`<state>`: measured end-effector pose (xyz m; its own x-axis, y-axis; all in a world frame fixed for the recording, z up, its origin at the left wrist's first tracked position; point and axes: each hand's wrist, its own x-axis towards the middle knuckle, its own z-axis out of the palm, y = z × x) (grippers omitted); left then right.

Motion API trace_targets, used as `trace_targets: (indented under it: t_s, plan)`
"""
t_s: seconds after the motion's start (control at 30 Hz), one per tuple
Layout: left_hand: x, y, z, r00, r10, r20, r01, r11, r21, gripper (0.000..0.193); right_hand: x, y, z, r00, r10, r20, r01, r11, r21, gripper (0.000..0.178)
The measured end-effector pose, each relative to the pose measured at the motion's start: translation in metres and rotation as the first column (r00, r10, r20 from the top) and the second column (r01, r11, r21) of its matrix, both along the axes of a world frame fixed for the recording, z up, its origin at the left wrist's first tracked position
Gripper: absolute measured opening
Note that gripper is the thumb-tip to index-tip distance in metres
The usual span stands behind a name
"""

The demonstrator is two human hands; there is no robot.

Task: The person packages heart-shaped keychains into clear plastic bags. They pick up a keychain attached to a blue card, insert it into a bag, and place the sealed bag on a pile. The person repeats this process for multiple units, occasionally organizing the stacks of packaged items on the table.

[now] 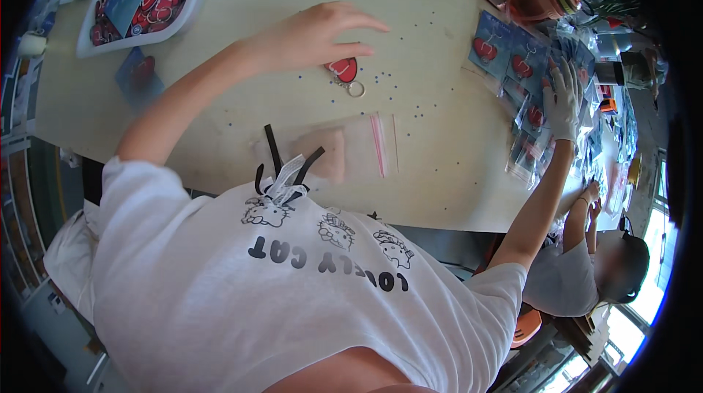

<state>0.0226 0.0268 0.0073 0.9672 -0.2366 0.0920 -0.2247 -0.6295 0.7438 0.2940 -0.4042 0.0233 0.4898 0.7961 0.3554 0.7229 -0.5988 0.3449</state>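
Note:
Above the middle of the table, my bare left hand (327, 32) hovers with thumb and fingers apart, holding nothing. Just below its thumb lies a red keychain (343, 69) with a metal ring. My right hand (564, 104), in a pale glove, rests with fingers stretched out on a pile of packaged keychains (522, 63) at the right; each has a red charm on a blue card. Nearer my shirt is a clear zip bag (359, 147) with a red closing strip, and a blurred tan patch shows through it.
A white bin (91, 49) of red keychains and blue cards stands at the far left, with a blue card (139, 79) beside it. Small blue dots are scattered over the table (439, 151). Assorted goods crowd the far right, where another person (586, 268) sits.

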Motion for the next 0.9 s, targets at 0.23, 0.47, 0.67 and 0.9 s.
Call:
trace_targets:
  t_s: [0.23, 0.47, 0.67, 0.9]
  plan:
    - [-0.155, -0.026, -0.026, 0.936, 0.339, 0.099, -0.351, 0.862, 0.365, 0.066, -0.068, 0.093, 0.030, 0.983, 0.161, -0.087, -0.153, 0.984, 0.092, 0.050]
    - [-0.154, -0.051, -0.023, 0.944, 0.327, -0.035, -0.279, 0.853, 0.441, 0.088, -0.208, 0.163, 0.003, 0.907, 0.360, -0.218, -0.346, 0.933, 0.100, 0.052]
    - [-0.146, -0.053, -0.023, 0.959, 0.246, -0.138, -0.165, 0.886, 0.434, 0.074, -0.189, -0.013, -0.065, 0.943, -0.313, -0.111, 0.324, 0.941, 0.101, 0.058]
    - [-0.145, -0.062, -0.031, 0.981, 0.178, -0.072, -0.146, 0.935, 0.325, 0.048, -0.177, 0.000, -0.056, 0.944, -0.255, -0.211, 0.285, 0.950, 0.128, 0.054]
